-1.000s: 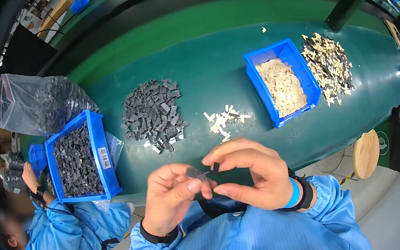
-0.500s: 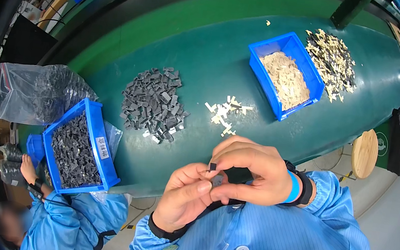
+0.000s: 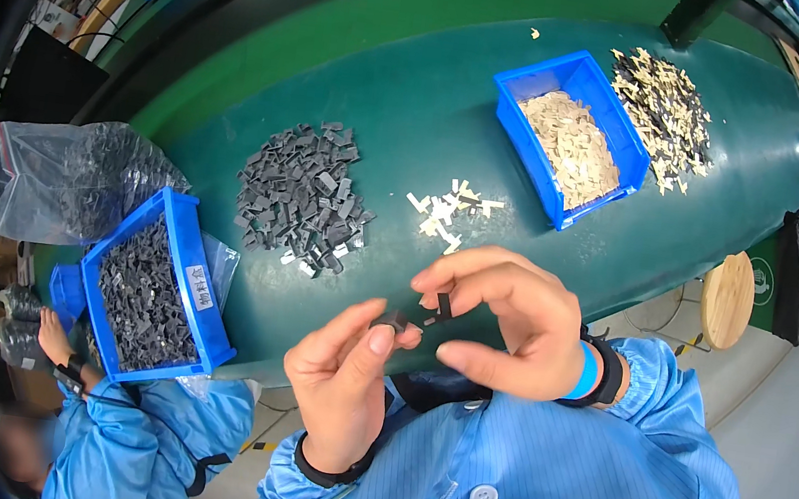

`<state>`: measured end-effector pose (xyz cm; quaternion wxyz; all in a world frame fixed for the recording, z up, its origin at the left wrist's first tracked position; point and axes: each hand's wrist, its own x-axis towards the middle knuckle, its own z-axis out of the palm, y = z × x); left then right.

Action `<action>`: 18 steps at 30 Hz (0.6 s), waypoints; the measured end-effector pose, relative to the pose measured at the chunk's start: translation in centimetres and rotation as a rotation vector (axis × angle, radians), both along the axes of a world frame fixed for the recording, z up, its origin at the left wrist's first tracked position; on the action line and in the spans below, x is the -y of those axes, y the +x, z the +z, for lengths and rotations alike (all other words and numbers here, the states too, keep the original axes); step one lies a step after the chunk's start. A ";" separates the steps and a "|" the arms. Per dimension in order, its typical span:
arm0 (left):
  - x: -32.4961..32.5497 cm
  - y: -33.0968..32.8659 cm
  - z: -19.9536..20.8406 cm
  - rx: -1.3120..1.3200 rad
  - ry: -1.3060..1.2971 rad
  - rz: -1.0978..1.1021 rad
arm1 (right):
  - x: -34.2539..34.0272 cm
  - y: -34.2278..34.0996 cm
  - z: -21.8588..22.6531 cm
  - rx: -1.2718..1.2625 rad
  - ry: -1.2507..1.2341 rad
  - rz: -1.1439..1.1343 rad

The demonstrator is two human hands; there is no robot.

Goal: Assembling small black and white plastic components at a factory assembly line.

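My left hand (image 3: 343, 373) pinches a small dark grey plastic part (image 3: 397, 322) between thumb and fingertips. My right hand (image 3: 501, 319) pinches another small black piece (image 3: 443, 306) just right of it, the two parts almost touching above the near edge of the green table (image 3: 410, 89). Beyond my hands lie a heap of dark grey parts (image 3: 302, 196) and a small scatter of pale parts (image 3: 448, 211).
A blue bin of pale parts (image 3: 572, 141) and a loose pile of mixed pale and dark pieces (image 3: 665, 108) sit at the right. A blue bin of dark parts (image 3: 152, 293) and a clear plastic bag (image 3: 66, 175) are at the left. Another person in blue (image 3: 108, 433) is lower left; a wooden stool (image 3: 728, 298) stands right.
My hands shifted slightly right and opened apart a little; the left fingers now hold the dark part out toward the piece in the right fingers.
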<state>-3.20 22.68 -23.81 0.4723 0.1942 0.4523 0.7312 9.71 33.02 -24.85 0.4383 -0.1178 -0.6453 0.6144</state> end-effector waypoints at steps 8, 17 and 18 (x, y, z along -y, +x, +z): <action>-0.1 0.1 -0.6 -0.303 0.001 -0.035 | 1.0 -0.8 -1.5 -0.178 -0.461 0.143; 0.1 0.1 -0.6 -0.393 -0.035 -0.046 | 0.9 -0.4 -1.1 -0.058 -0.419 0.116; 0.1 0.1 -0.6 -0.401 -0.044 -0.035 | 0.9 -0.4 -1.0 -0.042 -0.417 0.111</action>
